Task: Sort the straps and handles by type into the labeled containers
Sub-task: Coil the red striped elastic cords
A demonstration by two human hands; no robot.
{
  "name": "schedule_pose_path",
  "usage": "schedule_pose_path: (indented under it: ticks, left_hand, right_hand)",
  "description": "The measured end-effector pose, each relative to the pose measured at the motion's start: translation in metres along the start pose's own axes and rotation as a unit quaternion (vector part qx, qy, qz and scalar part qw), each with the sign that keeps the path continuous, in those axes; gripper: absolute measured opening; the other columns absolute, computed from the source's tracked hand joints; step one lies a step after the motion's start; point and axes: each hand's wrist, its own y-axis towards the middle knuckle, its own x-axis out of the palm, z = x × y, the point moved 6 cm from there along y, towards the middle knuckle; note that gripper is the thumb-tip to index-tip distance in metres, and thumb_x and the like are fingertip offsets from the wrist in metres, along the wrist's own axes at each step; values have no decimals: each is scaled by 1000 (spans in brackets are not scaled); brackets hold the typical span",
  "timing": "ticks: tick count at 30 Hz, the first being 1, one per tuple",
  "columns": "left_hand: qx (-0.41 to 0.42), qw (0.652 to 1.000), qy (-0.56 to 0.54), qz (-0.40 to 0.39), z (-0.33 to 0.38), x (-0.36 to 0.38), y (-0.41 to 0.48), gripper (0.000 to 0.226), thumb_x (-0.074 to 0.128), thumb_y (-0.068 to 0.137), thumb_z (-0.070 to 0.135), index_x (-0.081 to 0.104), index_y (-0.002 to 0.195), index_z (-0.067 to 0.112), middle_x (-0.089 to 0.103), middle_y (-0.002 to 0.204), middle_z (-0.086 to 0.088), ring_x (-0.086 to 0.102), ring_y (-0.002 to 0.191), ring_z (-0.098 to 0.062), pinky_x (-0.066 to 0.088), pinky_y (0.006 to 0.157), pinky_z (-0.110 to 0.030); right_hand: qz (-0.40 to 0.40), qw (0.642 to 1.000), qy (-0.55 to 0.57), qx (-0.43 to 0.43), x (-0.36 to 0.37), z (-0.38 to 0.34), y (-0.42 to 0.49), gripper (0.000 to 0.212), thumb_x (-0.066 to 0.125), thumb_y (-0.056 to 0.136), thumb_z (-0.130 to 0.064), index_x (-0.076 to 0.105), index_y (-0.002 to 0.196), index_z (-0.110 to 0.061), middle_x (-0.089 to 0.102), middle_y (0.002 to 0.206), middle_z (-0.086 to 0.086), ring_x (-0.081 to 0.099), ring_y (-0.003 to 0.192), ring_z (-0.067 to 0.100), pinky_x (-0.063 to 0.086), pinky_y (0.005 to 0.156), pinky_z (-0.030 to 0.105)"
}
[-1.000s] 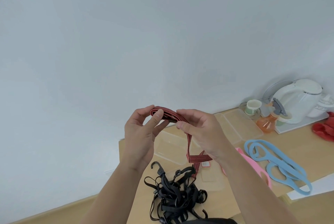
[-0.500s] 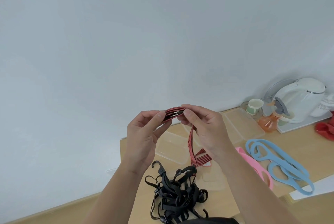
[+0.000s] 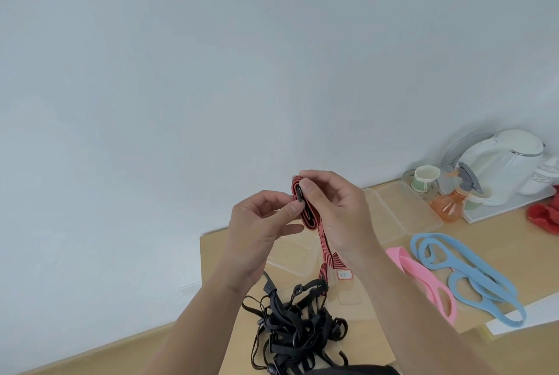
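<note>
- Pale blank wall fills most of the frame, and a light wooden table takes the lower right.
- At centre frame both hands hold a red striped strap up over the table, probably to fold it into a tidy bundle before sorting.
- The left hand pinches the folded top of the strap with thumb and curled fingers, beside its black hook.
- The right hand curls its fingers round the same fold, with the thumb pressing on it.
- The strap's tail hangs down toward the black strap pile at bottom centre.
- Clear containers lie open beyond the hands, likely waiting for sorted items. The writing on a small label is unreadable.
- A pink handle and blue handles lie at the right, not yet in any container.
- The strap's lower end is lost among the black straps, the hands partly hide one container, and the bottom edge cuts off the pile.
</note>
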Motion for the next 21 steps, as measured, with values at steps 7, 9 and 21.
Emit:
schedule_pose_path:
  ticks: [7, 9, 21]
  left_hand:
    - [21, 999, -34, 13, -2, -1, -1, 33, 79, 79, 10, 64, 107, 1, 72, 106, -14, 72, 99, -40, 61, 87, -49]
    - [28, 999, -26, 18, -3, -4, 0, 34, 79, 81, 11, 62, 108, -1, 71, 112, -17, 70, 102, -44, 61, 87, -49]
    - [48, 999, 0, 25, 3, -5, -2, 37, 74, 87, 6, 70, 123, 13, 74, 108, -15, 73, 99, -32, 61, 89, -47]
  right_hand:
    - [-59, 993, -102, -17, 3, -4, 2, 19, 69, 96, -18, 78, 107, -30, 74, 106, -10, 68, 104, 11, 58, 78, 31]
    - [-77, 988, -133, -20, 3, -4, 1, 19, 68, 97, -21, 77, 111, -30, 73, 107, -13, 69, 102, 12, 58, 78, 33]
    - [-68, 976, -200, -49, 6, -8, 0, 17, 64, 99, -28, 77, 107, -35, 72, 102, -20, 69, 98, 9, 59, 82, 37]
